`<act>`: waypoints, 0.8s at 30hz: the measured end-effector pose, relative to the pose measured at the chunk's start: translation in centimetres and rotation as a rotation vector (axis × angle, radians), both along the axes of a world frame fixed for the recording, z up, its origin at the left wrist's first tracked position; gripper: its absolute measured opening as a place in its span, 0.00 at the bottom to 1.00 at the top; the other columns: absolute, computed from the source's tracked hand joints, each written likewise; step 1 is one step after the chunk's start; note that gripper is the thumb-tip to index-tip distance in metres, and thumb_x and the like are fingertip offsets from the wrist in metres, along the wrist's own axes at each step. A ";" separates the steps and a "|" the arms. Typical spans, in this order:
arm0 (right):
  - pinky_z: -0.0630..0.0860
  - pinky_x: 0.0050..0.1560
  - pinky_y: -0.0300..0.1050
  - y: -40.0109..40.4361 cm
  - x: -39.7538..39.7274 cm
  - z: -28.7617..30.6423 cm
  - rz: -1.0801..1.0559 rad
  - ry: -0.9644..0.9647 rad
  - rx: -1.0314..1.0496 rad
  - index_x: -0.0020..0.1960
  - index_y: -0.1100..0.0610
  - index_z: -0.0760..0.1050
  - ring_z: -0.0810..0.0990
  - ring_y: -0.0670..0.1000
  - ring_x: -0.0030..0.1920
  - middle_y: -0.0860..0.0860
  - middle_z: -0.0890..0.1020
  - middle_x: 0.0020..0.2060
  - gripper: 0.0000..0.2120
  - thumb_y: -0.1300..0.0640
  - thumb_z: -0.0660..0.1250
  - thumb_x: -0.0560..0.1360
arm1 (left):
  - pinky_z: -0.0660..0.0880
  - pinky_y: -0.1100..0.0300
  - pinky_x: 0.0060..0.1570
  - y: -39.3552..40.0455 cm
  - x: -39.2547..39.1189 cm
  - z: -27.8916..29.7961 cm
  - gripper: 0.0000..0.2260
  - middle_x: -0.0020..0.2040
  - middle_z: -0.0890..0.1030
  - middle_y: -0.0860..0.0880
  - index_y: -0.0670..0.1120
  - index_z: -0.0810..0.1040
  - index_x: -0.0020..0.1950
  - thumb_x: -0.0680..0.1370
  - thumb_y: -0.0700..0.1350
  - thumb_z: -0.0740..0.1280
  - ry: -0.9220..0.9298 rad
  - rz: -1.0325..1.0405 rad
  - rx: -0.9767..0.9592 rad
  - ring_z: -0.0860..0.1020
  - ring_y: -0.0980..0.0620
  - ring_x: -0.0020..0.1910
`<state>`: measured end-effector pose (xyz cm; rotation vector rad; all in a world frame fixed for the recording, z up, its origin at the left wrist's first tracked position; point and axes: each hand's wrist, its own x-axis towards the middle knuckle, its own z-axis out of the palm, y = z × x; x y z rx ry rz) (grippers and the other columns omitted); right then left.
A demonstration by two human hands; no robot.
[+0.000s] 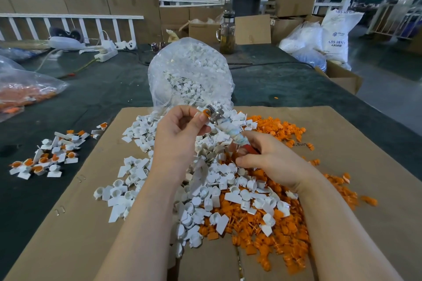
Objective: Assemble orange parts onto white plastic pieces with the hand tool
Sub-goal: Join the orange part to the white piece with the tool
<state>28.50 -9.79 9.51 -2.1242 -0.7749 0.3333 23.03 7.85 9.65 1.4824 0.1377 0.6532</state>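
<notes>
The left hand (180, 130) is pinching a white plastic piece with an orange part (206, 112) against the metal head of the hand tool (225, 124). The right hand (271, 159) is gripping the tool's red handle, tilted above the cardboard sheet (356, 143) on the desk (96, 98).

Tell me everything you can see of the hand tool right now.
The hand tool is a slim rod, tilted, with its metal head up and to the left. Its shaft is wrapped in whitish tape or cloth; the lower handle looks red. The right hand grips the handle. The left hand pinches an orange part with a white piece against the head.
</notes>
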 end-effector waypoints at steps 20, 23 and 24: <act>0.65 0.29 0.40 0.9 0.2 -0.9 -0.080 -0.214 -0.022 0.38 0.53 0.72 0.69 0.42 0.26 0.47 0.72 0.30 0.08 0.58 0.66 0.77 | 0.80 0.64 0.42 0.3 0.0 0.0 0.04 0.35 0.84 0.53 0.44 0.79 0.44 0.78 0.38 0.68 0.070 0.014 -0.185 0.83 0.56 0.37; 0.66 0.31 0.40 0.9 0.3 -1.0 -0.156 -0.264 0.004 0.40 0.54 0.74 0.70 0.44 0.28 0.48 0.76 0.32 0.07 0.55 0.65 0.77 | 0.81 0.63 0.41 1.6 -0.4 0.4 0.02 0.41 0.87 0.48 0.42 0.80 0.49 0.78 0.39 0.69 0.050 0.095 -0.535 0.85 0.54 0.41; 0.66 0.31 0.41 0.8 0.3 -1.0 -0.187 -0.281 0.010 0.41 0.54 0.74 0.72 0.44 0.30 0.48 0.77 0.32 0.06 0.56 0.65 0.77 | 0.81 0.64 0.41 2.2 -0.6 0.6 0.03 0.42 0.87 0.47 0.41 0.80 0.50 0.78 0.39 0.69 0.030 0.149 -0.680 0.86 0.54 0.41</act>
